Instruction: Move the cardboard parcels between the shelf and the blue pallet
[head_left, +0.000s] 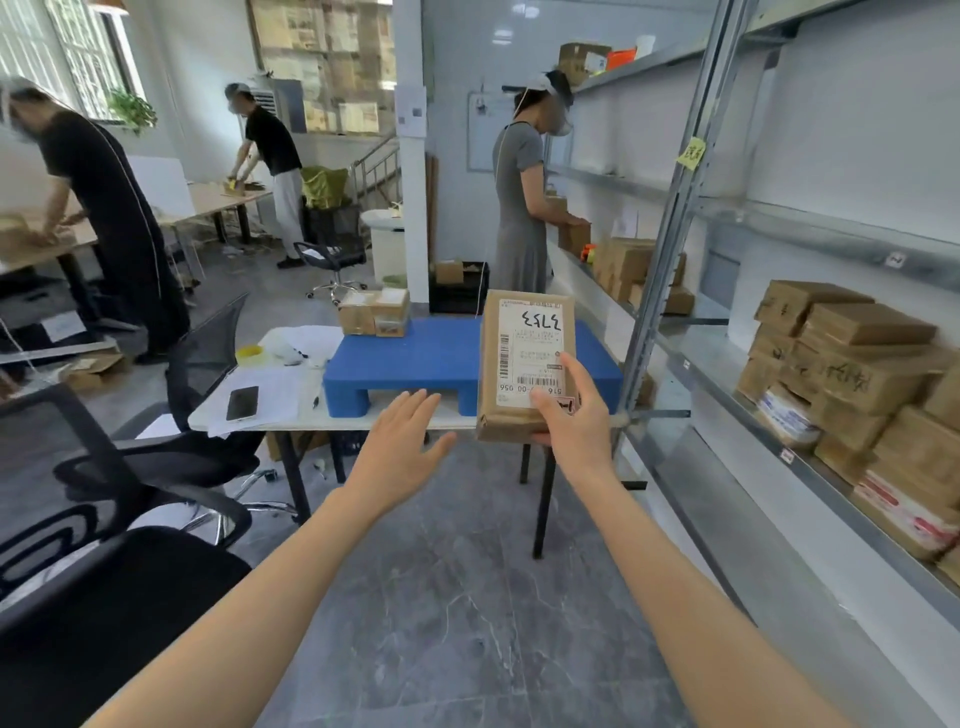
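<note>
two bare forearms reach forward from the bottom edge, above the grey marbled floor (467, 597). the right hand (574, 415) holds a flat brown cardboard parcel with a white shipping label (519, 353) upright by its lower right corner. its grip is closed on the parcel, with the thumb and one finger on the label face and the other fingers under the bottom edge. the label's handwritten black digits read upside down. the parcel is in the air, in front of the near right part of the blue plastic pallet (415, 353), and does not rest on it. the left hand (402, 441) hovers near the parcel's lower left, palm down; its grip is open, fingers spread, holding nothing.

the pallet stands on a white folding worktop (332, 422). two small cardboard boxes (374, 312) sit side by side at the pallet's far left corner. a black smartphone (242, 403) lies on papers at the worktop's left end, near a black mesh office chair (202, 364).

to the right runs a grey metal shelf (717, 364), and a stack of brown cardboard parcels (852, 364) fills its near part. a person in a grey dress (519, 208) stands at its far end.
</note>
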